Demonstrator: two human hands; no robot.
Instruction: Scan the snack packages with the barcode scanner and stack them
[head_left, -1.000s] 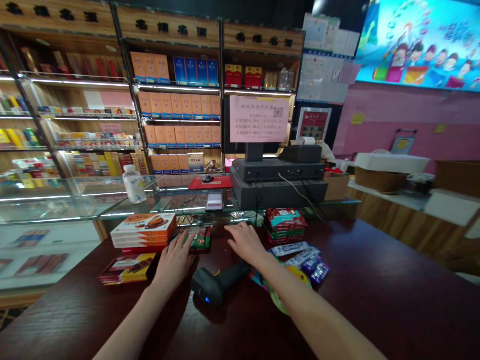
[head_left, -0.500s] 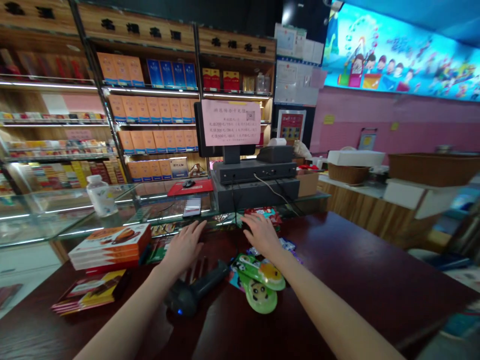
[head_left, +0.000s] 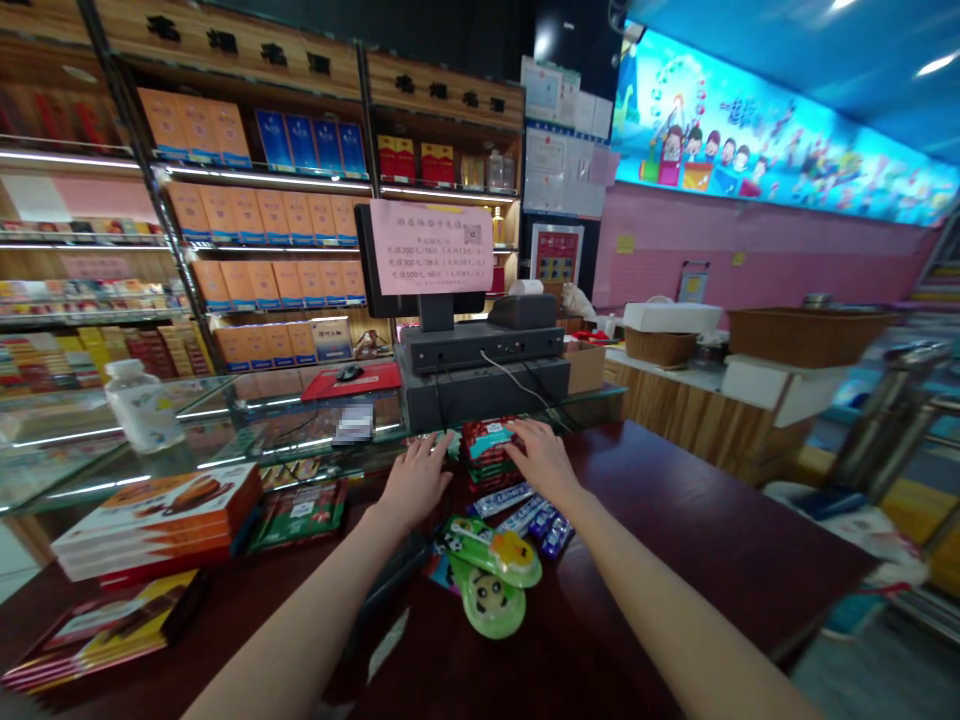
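Note:
A stack of red packets (head_left: 486, 462) with a light-blue label lies toward the back of the dark table. My right hand (head_left: 546, 462) is at the stack's right side, fingers stretched out and fingertips at its edge. Left of the stack, my left hand (head_left: 415, 482) is open, palm down, beside a small mint-green item (head_left: 453, 445) that is partly hidden. Several blue-and-white bars (head_left: 525, 516) lie in front of the stack. Closer to me are two green animal-faced packs (head_left: 491, 600). My left forearm partly covers a dark handheld scanner (head_left: 397, 572).
At left are stacked orange-and-white boxes (head_left: 161, 520), yellow-and-red packs (head_left: 105, 625) and a green packet (head_left: 300, 512). Behind stand a cash register (head_left: 480, 375), a phone (head_left: 354, 425) and a white bottle (head_left: 142, 405) on a glass counter (head_left: 217, 440). The table's right edge drops to the floor.
The view has turned right. My left hand has moved right, toward the red stack. My right hand has shifted right, off the front of the stack, uncovering it and the blue bars.

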